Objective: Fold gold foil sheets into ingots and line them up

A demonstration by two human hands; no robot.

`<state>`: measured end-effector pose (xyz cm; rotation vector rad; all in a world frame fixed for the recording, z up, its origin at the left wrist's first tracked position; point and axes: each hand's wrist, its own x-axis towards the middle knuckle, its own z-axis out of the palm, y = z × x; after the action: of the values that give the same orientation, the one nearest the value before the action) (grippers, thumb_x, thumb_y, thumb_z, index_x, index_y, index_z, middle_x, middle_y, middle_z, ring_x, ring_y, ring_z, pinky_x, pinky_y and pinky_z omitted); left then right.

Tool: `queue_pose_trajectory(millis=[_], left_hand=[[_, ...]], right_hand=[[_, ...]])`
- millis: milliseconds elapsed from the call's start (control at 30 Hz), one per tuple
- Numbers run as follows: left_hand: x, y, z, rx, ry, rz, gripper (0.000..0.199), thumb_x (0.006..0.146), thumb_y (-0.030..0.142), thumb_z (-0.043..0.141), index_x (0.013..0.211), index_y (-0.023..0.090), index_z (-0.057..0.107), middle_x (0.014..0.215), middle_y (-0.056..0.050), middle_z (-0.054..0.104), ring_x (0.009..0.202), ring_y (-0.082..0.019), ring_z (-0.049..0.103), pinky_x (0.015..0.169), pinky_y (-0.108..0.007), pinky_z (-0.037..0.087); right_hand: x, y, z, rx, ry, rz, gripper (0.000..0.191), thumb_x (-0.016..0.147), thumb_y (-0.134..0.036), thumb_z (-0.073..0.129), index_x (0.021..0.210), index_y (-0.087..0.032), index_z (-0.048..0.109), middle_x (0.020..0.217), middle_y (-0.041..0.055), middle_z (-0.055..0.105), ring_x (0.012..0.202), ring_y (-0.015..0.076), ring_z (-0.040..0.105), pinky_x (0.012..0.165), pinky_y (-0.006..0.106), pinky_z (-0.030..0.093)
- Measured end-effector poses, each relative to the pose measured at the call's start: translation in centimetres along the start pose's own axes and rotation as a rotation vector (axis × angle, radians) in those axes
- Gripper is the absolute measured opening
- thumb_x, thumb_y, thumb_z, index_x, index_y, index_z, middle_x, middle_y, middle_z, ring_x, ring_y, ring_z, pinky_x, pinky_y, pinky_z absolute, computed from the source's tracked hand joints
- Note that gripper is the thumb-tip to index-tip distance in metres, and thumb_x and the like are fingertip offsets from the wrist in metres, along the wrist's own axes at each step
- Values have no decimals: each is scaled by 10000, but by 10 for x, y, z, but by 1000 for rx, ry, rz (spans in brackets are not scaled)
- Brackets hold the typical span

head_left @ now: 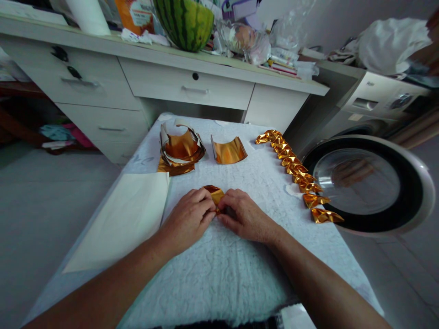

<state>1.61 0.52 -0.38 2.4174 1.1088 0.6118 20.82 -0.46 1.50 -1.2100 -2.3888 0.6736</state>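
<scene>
Both hands meet over one small piece of gold foil paper [216,194] near the middle of the cloth-covered table. My left hand [192,214] pinches its left side, and my right hand [243,214] pinches its right side; the fingertips nearly touch. Beyond them stands a curled stack of gold sheets with pale backs [181,148]. To its right lies a smaller curved gold stack [229,151]. A curving row of folded gold pieces [293,167] runs down the table's right side. The lower part of the held piece is hidden by my fingers.
A flat cream sheet [120,221] lies on the table's left side. Behind the table, a white counter with drawers [192,84] bears a cut watermelon [187,23] and plastic bags. An open washing machine door [370,183] stands close to the right edge.
</scene>
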Motion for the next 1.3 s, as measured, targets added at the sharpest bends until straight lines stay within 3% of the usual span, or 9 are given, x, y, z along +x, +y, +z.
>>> queue_pose_trajectory(millis=[333, 700, 1000, 1300], left_hand=[[0, 1, 2, -60, 29, -38, 148, 892, 158, 500, 790, 196, 601, 930, -33, 552, 917, -193, 536, 848, -386, 467], [2, 1, 8, 12, 77, -82, 141, 832, 105, 545, 722, 194, 553, 881, -31, 539, 866, -195, 532, 788, -377, 482], [2, 0, 10, 24, 79, -95, 145, 832, 108, 539, 712, 188, 555, 889, -39, 539, 872, -203, 527, 796, -387, 484], [4, 1, 10, 19, 65, -106, 146, 832, 98, 536, 712, 180, 552, 886, -43, 534, 876, -202, 519, 806, -385, 470]], right_hand=[[4, 5, 11, -33, 41, 71, 88, 878, -179, 587, 789, -182, 587, 834, 24, 589, 806, 159, 514, 756, 291, 366], [2, 4, 15, 5, 84, 125, 164, 763, -99, 603, 873, -187, 520, 833, 14, 587, 788, 165, 500, 756, 306, 366], [3, 3, 7, 78, 59, 132, 222, 830, -16, 386, 840, -184, 531, 830, 24, 606, 815, 157, 527, 781, 299, 392], [2, 2, 8, 11, 34, 120, 87, 807, -117, 541, 867, -178, 526, 850, 27, 583, 812, 172, 498, 783, 321, 373]])
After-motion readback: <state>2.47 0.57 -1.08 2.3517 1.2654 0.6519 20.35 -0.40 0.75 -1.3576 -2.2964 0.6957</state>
